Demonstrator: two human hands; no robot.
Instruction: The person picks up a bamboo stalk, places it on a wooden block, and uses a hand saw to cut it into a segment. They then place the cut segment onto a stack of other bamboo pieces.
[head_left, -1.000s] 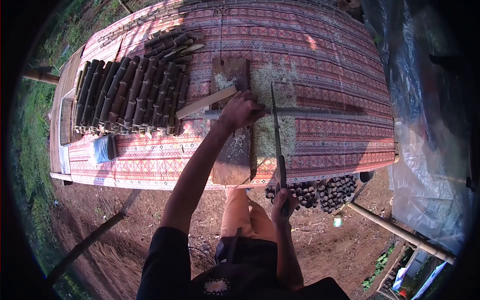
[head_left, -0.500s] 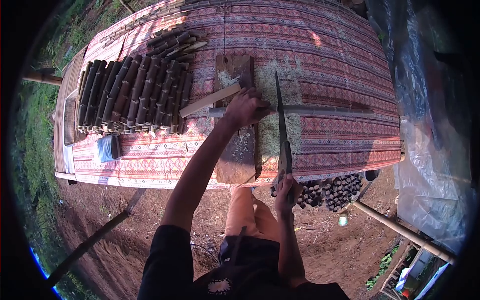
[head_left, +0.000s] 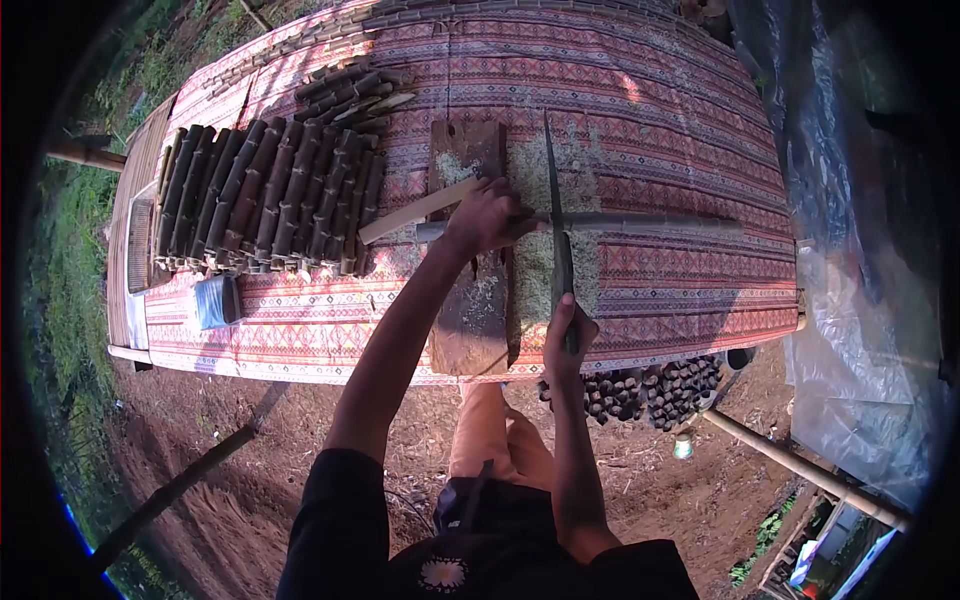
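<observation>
My left hand [head_left: 487,217] is closed around a long dark stalk [head_left: 650,224] and a flat pale wooden strip [head_left: 415,212], pressing them over a thick wooden block [head_left: 472,320]. The stalk lies crosswise, its longer part reaching right over the cloth. My right hand [head_left: 570,335] grips the handle of a saw [head_left: 555,190], whose blade points away from me and crosses the stalk just right of my left hand. Pale sawdust [head_left: 580,160] is scattered beside the block and on it.
A patterned red cloth [head_left: 690,170] covers the table. Many cut dark stalks [head_left: 270,190] are stacked at the left, near a blue packet [head_left: 215,302]. Below the front edge lies a pile of dark pieces [head_left: 650,390]. Plastic sheeting [head_left: 850,330] hangs at the right.
My right hand has moved forward and slightly left, pushing the saw further over the stalk. My left hand keeps its hold, and the stalk has hardly shifted.
</observation>
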